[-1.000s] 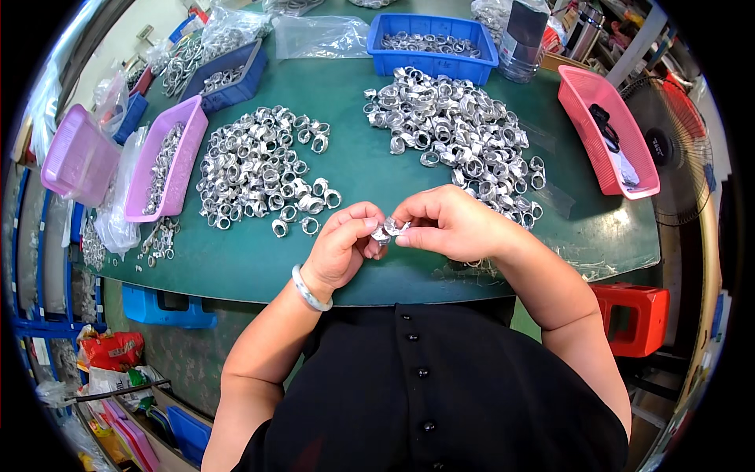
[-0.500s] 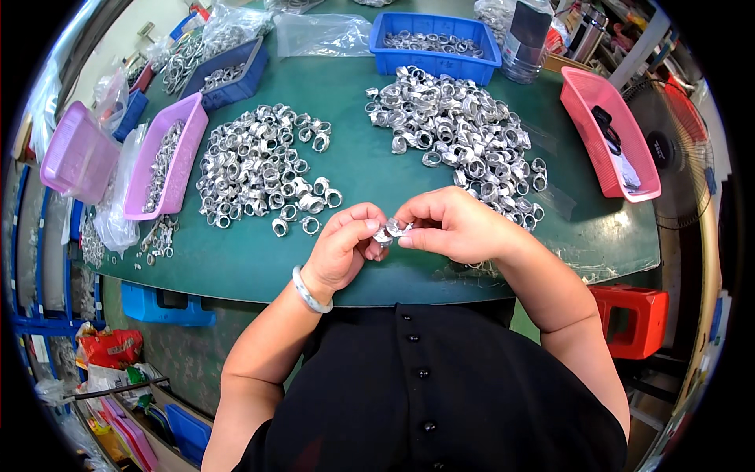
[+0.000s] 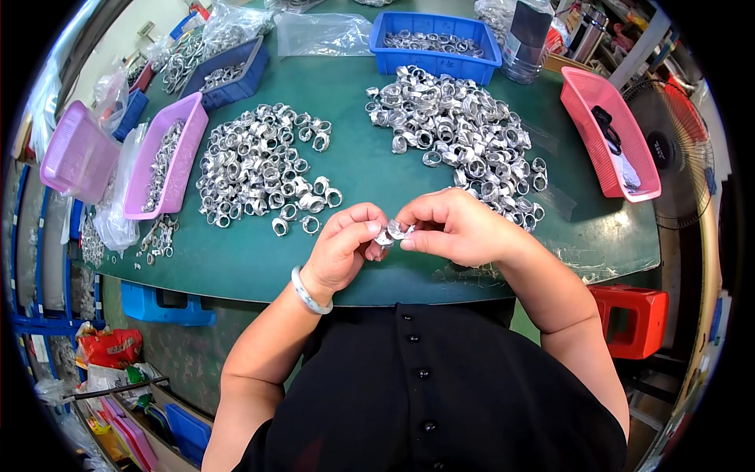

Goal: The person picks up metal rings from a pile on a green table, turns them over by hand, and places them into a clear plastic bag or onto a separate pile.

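Left hand: pinching small silvery metalwork | Right hand: pinching its far side | Handling: probably light, stiff, slick; best held edgewise

Shiny silver metal rings lie in heaps on a deep-green, smooth tabletop — pale scuffs fleck its near right edge. The rectangular plastic tray is bright blue, the mesh-patterned plastic basket coral pink. A round, whitish bangle shows blue-grey mottling — the buttoned cloth shirt, plain black.
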### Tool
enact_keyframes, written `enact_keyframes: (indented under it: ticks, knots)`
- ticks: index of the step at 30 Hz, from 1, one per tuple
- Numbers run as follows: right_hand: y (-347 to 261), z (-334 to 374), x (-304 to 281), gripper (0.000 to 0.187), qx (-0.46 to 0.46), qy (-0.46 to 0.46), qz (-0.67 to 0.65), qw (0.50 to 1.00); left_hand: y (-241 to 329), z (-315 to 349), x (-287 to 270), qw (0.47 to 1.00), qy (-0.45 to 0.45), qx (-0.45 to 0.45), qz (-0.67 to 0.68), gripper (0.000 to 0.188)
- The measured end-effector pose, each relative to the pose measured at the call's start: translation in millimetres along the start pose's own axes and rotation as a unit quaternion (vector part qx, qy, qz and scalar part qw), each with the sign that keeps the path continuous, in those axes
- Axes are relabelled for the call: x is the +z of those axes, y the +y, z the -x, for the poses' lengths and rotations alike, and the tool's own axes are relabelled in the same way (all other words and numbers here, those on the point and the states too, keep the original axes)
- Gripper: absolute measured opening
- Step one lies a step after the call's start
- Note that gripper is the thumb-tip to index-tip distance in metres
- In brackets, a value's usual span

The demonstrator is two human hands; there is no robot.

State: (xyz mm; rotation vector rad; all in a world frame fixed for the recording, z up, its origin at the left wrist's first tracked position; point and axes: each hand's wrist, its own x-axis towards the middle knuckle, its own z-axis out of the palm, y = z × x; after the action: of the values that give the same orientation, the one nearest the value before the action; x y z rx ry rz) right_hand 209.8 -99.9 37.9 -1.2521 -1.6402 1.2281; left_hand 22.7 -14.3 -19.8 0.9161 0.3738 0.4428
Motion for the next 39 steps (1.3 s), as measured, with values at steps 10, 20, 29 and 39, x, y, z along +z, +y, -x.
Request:
enact_keyframes:
  ticks: [10,20,29,39]
  knots:
    - [3.1,2.7,1.3,0.015,-0.013,0.008,-0.02,1.0,5.4,3.6,3.3,0.998,-0.001,0.024,-0.058,0.012]
    - [4.9,5.3,0.2,0.017,-0.041,0.001,0.002,0.999,8.5,6.9,7.5,0.995,0.006,0.024,-0.094,0.012]
    - [6.8,7.3,0.2,0.016,-0.031,-0.004,-0.016,0.999,8.6,7.8,10.2,0.995,0.013,0.021,-0.098,0.013]
    - [8.3,9.3,2.0,0.018,0.012,-0.012,-0.126,0.992,10.2,9.7,14.6,0.995,0.019,0.003,-0.097,0.015]
